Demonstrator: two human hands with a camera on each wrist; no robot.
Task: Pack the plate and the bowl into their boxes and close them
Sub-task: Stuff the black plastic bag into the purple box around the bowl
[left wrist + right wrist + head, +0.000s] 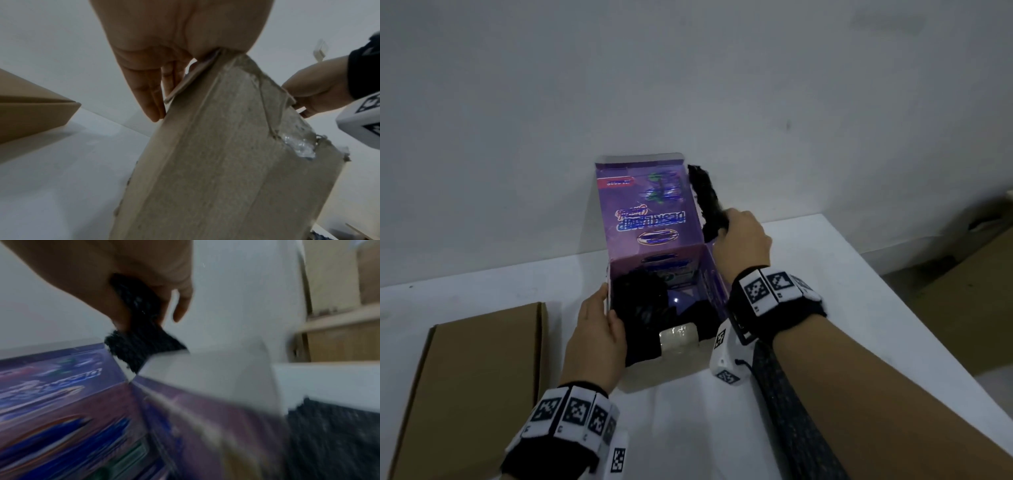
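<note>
A purple printed box [650,205] stands open on the white table, its lid tipped back against the wall. Dark black padding [640,301] fills its inside; I can make out no plate or bowl there. My left hand [595,329] pinches the box's left wall, thumb inside and fingers [152,97] flat along the grey outer side [216,162]. My right hand [739,233] grips a black foam strip [703,195] beside the lid's right edge. In the blurred right wrist view the foam strip [141,340] sticks out of my right hand [123,272] above the purple box [61,394].
A closed brown cardboard box [472,377] lies at the left of the table [825,257], also visible as the brown box [30,110]. The wall stands right behind the purple box. More cardboard boxes [969,291] sit on the floor past the table's right edge.
</note>
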